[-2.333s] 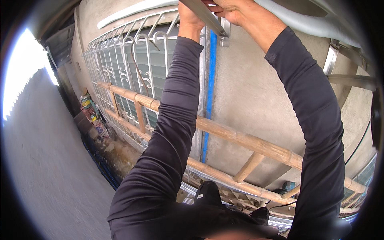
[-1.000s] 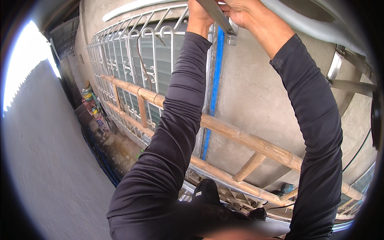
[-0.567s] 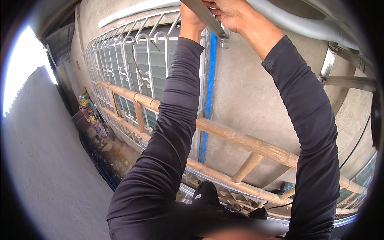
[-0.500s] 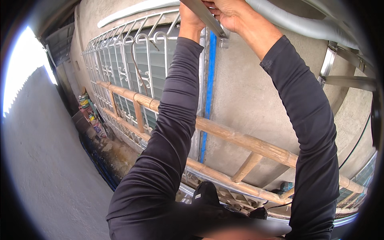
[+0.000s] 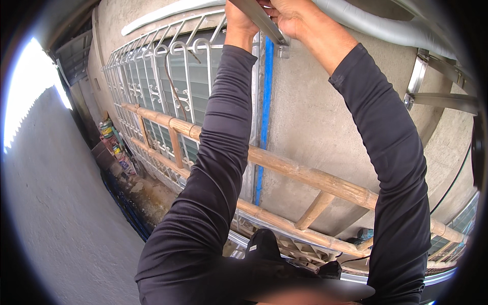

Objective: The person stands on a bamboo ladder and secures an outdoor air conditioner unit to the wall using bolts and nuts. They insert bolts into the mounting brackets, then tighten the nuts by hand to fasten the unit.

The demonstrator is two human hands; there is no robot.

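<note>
Head view: both hands reach overhead — left hand (image 5: 239, 18) and right hand (image 5: 287, 15) wrapped around a grey metal bar (image 5: 262, 23) against the wall (image 5: 315, 117); a slackened grip could drop it past the bamboo scaffold (image 5: 305, 175).

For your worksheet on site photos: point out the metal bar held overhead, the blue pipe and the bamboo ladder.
metal bar (image 5: 262, 23), head view, flat face between the hands
blue pipe (image 5: 264, 122), head view, mid length on the wall
bamboo ladder (image 5: 305, 175), head view, upper rail

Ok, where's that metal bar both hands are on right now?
In the head view, the metal bar runs along the top edge, gripped by the left hand and right hand, just above the blue pipe.
</note>
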